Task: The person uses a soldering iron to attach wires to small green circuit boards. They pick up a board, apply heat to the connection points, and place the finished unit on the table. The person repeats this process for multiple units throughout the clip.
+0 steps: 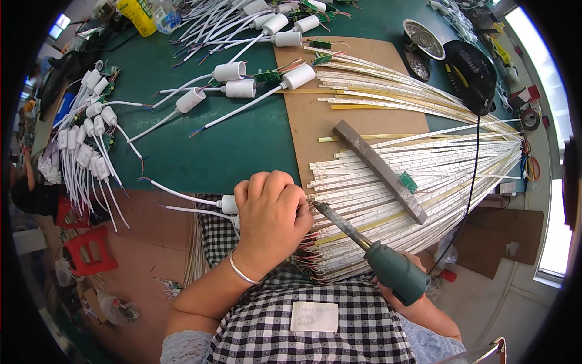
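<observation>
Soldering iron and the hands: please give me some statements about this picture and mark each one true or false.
1. The right hand holds a soldering iron with a green handle. True.
2. The tip of the soldering iron points away from the left hand. False: the tip reaches toward the left hand, at the near ends of the LED strips.
3. The left wrist wears a thin metal bracelet. True.
4. A grey flat bar lies across the LED strips. True.
5. The white capsule housings lie on a red mat. False: they lie on a green mat.
</observation>
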Demonstrator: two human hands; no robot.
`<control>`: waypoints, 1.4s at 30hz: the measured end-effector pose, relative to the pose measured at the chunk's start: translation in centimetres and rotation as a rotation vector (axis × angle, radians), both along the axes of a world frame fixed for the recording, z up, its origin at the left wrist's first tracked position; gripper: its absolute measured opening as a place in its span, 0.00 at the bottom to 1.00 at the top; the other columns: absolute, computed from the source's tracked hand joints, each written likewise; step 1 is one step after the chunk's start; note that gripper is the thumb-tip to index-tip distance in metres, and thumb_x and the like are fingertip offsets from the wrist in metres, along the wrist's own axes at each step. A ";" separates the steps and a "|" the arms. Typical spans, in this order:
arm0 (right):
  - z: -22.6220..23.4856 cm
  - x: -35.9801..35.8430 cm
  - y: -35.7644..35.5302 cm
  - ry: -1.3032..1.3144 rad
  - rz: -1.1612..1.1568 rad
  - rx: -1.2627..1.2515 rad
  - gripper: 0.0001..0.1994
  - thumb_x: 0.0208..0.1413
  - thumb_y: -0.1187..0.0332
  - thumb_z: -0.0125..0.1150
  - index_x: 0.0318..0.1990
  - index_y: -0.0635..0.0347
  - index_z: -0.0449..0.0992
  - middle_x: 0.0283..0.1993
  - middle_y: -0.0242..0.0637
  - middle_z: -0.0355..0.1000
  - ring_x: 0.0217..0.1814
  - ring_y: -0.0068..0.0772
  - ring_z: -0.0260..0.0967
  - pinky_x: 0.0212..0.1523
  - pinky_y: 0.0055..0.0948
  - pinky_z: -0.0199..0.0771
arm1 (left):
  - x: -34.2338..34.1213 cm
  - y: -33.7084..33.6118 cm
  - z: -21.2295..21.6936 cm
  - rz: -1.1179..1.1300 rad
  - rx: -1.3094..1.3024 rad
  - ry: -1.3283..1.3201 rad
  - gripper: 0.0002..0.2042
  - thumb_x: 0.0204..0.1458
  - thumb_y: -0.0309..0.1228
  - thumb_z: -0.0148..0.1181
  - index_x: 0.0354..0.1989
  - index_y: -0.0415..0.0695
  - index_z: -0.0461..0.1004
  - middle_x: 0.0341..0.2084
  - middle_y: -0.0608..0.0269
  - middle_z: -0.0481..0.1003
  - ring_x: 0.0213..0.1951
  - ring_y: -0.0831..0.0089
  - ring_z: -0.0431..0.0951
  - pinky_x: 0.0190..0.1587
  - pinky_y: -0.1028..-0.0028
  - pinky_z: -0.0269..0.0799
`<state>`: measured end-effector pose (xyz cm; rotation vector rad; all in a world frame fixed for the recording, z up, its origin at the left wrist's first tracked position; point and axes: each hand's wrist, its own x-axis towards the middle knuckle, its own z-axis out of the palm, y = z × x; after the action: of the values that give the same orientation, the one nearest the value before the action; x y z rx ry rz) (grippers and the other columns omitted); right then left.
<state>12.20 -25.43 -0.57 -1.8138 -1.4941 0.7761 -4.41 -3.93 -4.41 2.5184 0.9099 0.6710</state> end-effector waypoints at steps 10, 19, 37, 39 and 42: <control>0.4 0.2 -0.5 0.221 -0.127 -0.032 0.20 0.48 0.73 0.60 0.50 0.70 0.67 0.40 0.40 0.73 0.35 0.31 0.75 0.39 0.26 0.73 | 0.1 0.0 0.1 0.000 -0.001 0.010 0.07 0.34 0.25 0.61 0.21 0.49 0.69 0.31 0.67 0.66 0.41 0.64 0.64 0.47 0.64 0.53; -0.7 -0.3 -1.4 0.471 -0.264 -0.048 0.20 0.50 0.73 0.58 0.51 0.70 0.66 0.41 0.42 0.72 0.34 0.31 0.76 0.41 0.30 0.73 | 0.1 0.0 0.1 -0.001 0.010 0.003 0.07 0.34 0.26 0.61 0.21 0.49 0.69 0.31 0.68 0.66 0.41 0.64 0.65 0.46 0.63 0.54; -0.9 -0.2 -1.4 0.446 -0.238 -0.040 0.20 0.49 0.76 0.59 0.51 0.72 0.66 0.41 0.42 0.71 0.33 0.29 0.75 0.38 0.26 0.75 | 0.1 -0.1 0.1 -0.004 0.008 0.007 0.07 0.34 0.25 0.61 0.22 0.48 0.69 0.32 0.66 0.66 0.41 0.63 0.64 0.46 0.63 0.53; -0.8 0.0 -1.2 0.452 -0.220 -0.036 0.21 0.53 0.69 0.56 0.53 0.71 0.63 0.39 0.42 0.71 0.32 0.29 0.73 0.37 0.27 0.74 | 0.1 -0.1 0.2 -0.007 0.004 0.008 0.07 0.34 0.25 0.61 0.22 0.48 0.69 0.32 0.66 0.66 0.41 0.63 0.64 0.46 0.63 0.53; -0.8 0.0 -1.3 0.482 -0.223 -0.071 0.28 0.58 0.53 0.51 0.57 0.70 0.60 0.39 0.41 0.69 0.32 0.31 0.71 0.38 0.30 0.72 | 0.0 -0.1 0.2 -0.007 0.005 0.010 0.07 0.35 0.25 0.61 0.23 0.48 0.69 0.32 0.66 0.66 0.41 0.63 0.64 0.46 0.63 0.54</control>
<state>12.23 -26.72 -1.35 -1.6531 -0.9488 1.0701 -4.37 -4.05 -4.22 2.5305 0.9040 0.6596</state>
